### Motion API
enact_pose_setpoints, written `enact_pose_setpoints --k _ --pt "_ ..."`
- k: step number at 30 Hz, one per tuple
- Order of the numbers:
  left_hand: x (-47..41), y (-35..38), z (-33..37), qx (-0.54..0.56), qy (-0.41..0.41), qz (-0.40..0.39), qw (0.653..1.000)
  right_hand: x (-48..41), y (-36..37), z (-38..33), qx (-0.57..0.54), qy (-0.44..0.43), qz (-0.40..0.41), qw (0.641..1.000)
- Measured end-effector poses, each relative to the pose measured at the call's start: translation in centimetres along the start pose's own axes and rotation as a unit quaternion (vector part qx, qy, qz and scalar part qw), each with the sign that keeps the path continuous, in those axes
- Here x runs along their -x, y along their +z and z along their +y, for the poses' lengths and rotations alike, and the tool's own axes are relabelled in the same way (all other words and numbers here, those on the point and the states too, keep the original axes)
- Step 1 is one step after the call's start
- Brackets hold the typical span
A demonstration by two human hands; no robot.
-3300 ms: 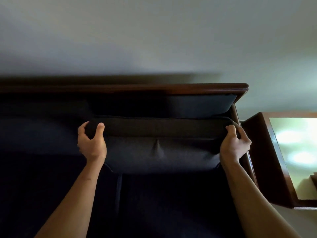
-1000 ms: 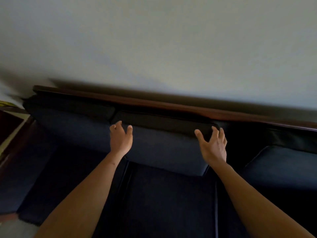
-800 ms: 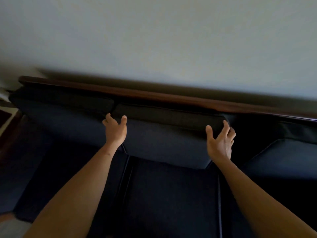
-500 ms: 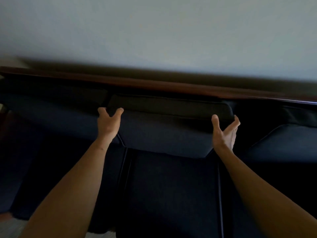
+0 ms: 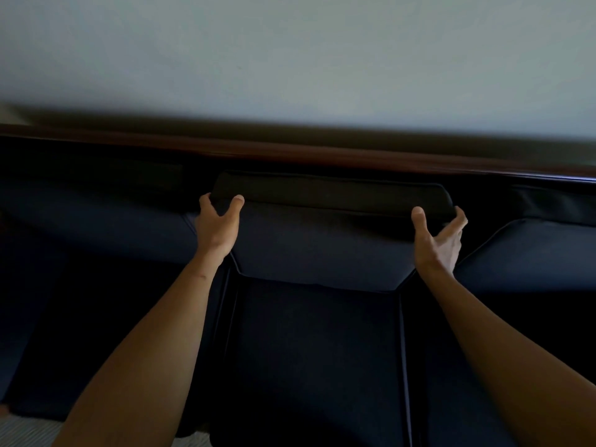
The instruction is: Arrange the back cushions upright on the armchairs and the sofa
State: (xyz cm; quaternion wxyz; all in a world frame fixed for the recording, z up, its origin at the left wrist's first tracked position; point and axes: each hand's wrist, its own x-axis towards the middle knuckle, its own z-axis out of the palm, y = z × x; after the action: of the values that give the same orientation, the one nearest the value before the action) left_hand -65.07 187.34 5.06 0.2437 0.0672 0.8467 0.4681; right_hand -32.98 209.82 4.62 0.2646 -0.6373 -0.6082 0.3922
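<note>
The dark blue middle back cushion (image 5: 322,246) stands upright against the sofa's back, under the dark wooden top rail (image 5: 290,150). My left hand (image 5: 216,227) is at its top left corner, with the thumb on the front face and the fingers spread beside the edge. At the top right corner, my right hand (image 5: 435,240) is spread wide, thumb up and fingers reaching round the corner. Neither hand is closed on the cushion. The left back cushion (image 5: 96,214) stands beside it. The right back cushion (image 5: 532,253) leans forward, lower than the middle one.
Dark seat cushions (image 5: 316,350) fill the foreground between my forearms. A plain pale wall (image 5: 290,59) rises behind the sofa. A strip of light rug (image 5: 25,430) shows at the bottom left.
My view has swung from the sofa's right end to its middle. Both hands let go of the right cushion and have risen to the middle cushion's top corners.
</note>
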Motion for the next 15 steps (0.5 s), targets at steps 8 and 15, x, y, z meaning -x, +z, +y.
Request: enact_pose_setpoints --k 8,15 --pt "-0.1 0.0 0.0 -0.051 0.012 -0.038 0.998 0.1 0.5 0.1 0.003 -0.001 0.004 1.0" --pt "1.8 -1.1 0.8 -0.177 0.064 -0.069 0.98 1.5 -0.8 -1.1 0.12 -0.044 -0.013 0.992"
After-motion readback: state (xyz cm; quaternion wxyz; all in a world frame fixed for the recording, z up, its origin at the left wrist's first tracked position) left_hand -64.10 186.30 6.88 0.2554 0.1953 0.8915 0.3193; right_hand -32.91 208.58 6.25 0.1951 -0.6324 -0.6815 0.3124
